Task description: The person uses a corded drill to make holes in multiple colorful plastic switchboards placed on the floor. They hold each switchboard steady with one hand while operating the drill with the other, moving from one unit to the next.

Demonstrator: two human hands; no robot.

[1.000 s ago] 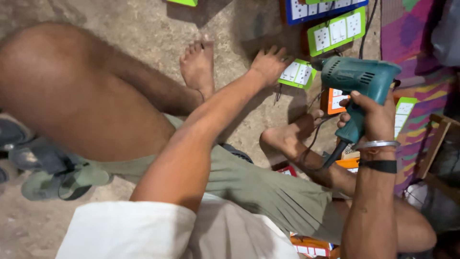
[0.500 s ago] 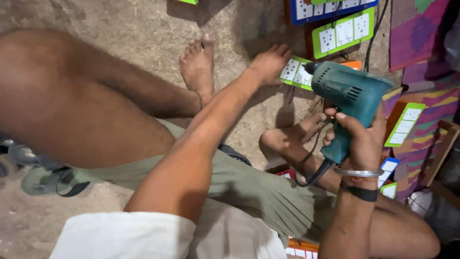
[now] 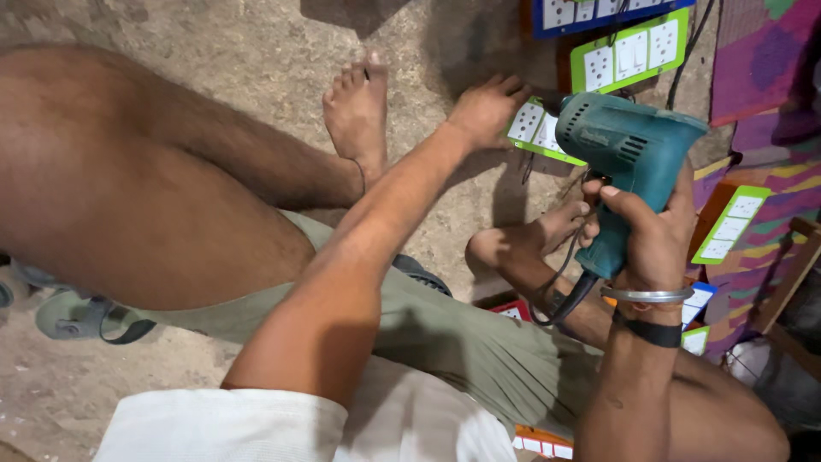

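Note:
My right hand (image 3: 650, 235) grips the handle of a teal electric drill (image 3: 629, 145), whose nose points left toward a green-edged switch board (image 3: 532, 128) lying on the floor. My left hand (image 3: 486, 107) reaches out with the arm straight and rests on the left end of that board, fingers spread over it. The drill's black cord (image 3: 569, 295) hangs from the handle over my shin. A metal bangle and a dark band circle my right wrist.
I sit on a rough concrete floor (image 3: 214, 51) with bare legs stretched out. More switch boards lie ahead: a green one (image 3: 629, 51), a blue one (image 3: 590, 10), another green one (image 3: 729, 224) at right on a striped mat (image 3: 761, 64). Sandals (image 3: 81, 315) lie at left.
My right hand has brought the drill leftward and closer to the board under my left hand. The view has shifted slightly; my left hand stays on the board.

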